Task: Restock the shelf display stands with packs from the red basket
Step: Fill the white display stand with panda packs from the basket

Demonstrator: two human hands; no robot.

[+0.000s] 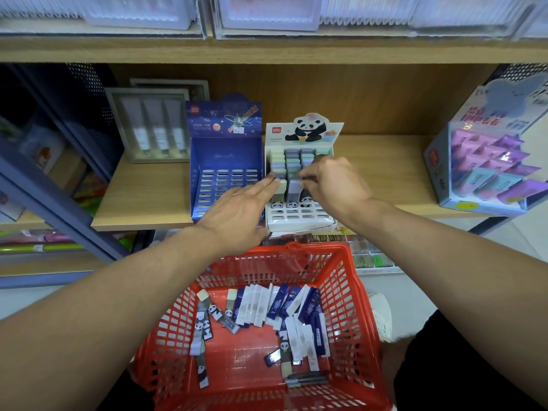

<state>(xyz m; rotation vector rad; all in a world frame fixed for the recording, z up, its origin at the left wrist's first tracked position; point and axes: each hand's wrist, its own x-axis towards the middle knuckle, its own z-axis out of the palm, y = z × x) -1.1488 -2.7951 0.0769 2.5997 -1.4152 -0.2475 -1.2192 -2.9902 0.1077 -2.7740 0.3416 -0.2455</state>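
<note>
Red basket [350,292] sat near me, below the shelf [142,200], with a loose pile of packs [267,315] in it: panda ones on the left, blue-and-white ones on the right. White panda stand [299,215] was partly filled in its far rows; near slots were empty. Blue stand [225,161] just left of it had no packs in view.

My left hand [237,215] lay flat, fingers straight, tips touching the near-left pack in the panda stand, steadying it. My right hand [329,182] was curled, fingertips pinching a lilac pack [294,189] that stood in the middle column, apparently seating it in its slot.

Risks from there, as I judged them:
- Pack entering tilted would jam or lean on its neighbours and knock the row over.
- Pressing hard on a light card stand sitting at the shelf edge could slide or tip it toward the basket.
- Panda and blue packs were mixed in the basket; a careless grab would put one in the wrong stand.
</note>
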